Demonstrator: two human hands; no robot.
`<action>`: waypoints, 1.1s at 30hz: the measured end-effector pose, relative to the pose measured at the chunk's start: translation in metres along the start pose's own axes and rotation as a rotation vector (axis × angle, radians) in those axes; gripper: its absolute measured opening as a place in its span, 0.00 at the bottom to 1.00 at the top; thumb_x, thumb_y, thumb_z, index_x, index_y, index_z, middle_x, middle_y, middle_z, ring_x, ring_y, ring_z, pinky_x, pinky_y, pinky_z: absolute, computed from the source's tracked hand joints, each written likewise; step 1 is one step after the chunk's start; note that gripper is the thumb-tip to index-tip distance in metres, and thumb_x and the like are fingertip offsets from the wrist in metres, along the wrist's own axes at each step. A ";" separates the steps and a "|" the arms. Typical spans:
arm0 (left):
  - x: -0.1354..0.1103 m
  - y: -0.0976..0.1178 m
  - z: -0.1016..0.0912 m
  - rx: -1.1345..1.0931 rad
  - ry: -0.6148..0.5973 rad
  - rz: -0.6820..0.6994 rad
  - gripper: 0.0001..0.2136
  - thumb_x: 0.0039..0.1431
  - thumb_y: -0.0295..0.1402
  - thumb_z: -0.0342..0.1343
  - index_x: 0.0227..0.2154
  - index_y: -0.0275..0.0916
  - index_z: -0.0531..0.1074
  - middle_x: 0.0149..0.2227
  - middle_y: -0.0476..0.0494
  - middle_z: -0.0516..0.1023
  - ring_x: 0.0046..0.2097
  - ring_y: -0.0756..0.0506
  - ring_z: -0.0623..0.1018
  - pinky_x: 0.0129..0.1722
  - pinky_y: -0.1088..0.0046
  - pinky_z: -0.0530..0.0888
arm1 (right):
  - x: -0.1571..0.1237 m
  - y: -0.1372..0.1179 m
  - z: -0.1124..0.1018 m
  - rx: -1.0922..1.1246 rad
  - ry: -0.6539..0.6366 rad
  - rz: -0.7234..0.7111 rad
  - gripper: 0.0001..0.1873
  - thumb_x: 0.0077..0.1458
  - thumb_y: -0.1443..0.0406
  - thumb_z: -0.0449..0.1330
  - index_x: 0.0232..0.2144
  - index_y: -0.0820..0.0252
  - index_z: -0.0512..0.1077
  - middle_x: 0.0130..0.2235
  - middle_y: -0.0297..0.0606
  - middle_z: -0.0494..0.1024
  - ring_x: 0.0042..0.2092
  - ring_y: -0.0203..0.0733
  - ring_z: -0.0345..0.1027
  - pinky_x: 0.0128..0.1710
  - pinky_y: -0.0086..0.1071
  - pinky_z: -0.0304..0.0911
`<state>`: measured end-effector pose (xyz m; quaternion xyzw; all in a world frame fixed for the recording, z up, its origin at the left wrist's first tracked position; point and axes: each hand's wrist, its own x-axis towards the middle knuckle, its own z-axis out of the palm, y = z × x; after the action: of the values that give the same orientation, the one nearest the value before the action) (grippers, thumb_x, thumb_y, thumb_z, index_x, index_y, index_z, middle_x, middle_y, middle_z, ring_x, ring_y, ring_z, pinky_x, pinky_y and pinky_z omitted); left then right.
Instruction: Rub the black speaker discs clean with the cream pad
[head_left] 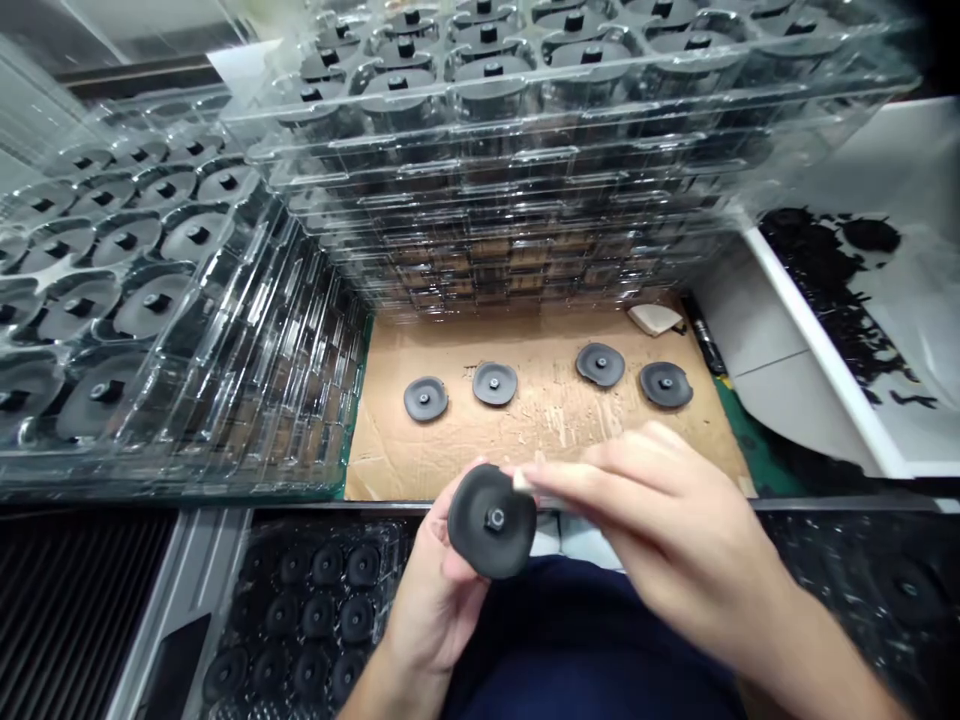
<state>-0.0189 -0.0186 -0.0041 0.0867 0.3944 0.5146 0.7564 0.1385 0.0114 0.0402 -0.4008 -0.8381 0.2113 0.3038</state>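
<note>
My left hand (pixel 431 590) holds a round black rubber disc (pixel 491 522) with a small metal hub at its centre, gripping it from behind and below. My right hand (pixel 660 530) reaches across from the right, fingers pressed together at the disc's upper right edge; something small and pale shows at the fingertips, too small to name. Several more black discs lie in a row on a brown cardboard sheet (pixel 540 420) beyond my hands, among them the leftmost disc (pixel 425 398) and the rightmost disc (pixel 665 384).
Stacks of clear plastic trays full of discs rise at the left (pixel 150 300) and at the back (pixel 525 130). Below left sits a black tray (pixel 315 600) with discs in it. A white bin (pixel 862 300) with black scraps stands right. A black marker (pixel 705 335) lies beside the cardboard.
</note>
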 end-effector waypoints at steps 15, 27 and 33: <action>0.002 -0.005 -0.004 -0.015 0.099 -0.010 0.35 0.34 0.39 0.70 0.50 0.41 0.69 0.51 0.38 0.75 0.53 0.39 0.73 0.47 0.72 0.73 | -0.045 0.069 0.055 0.287 0.047 0.579 0.11 0.55 0.63 0.55 0.36 0.57 0.77 0.34 0.38 0.81 0.30 0.39 0.73 0.29 0.31 0.67; -0.003 -0.006 0.004 0.085 0.009 -0.019 0.30 0.36 0.32 0.70 0.47 0.47 0.72 0.43 0.47 0.79 0.49 0.40 0.76 0.50 0.67 0.71 | 0.005 -0.017 0.011 0.371 -0.057 0.084 0.11 0.57 0.73 0.52 0.39 0.64 0.73 0.33 0.37 0.78 0.32 0.35 0.69 0.33 0.28 0.65; -0.005 -0.002 0.011 0.025 -0.084 -0.044 0.18 0.40 0.34 0.68 0.39 0.45 0.77 0.42 0.48 0.80 0.49 0.43 0.76 0.51 0.71 0.70 | 0.001 -0.016 0.007 0.305 0.114 -0.048 0.12 0.57 0.74 0.51 0.42 0.69 0.71 0.32 0.39 0.77 0.32 0.37 0.68 0.34 0.31 0.64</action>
<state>-0.0107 -0.0212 0.0048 0.1091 0.3705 0.4889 0.7822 0.1251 0.0017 0.0451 -0.3413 -0.7871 0.3058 0.4130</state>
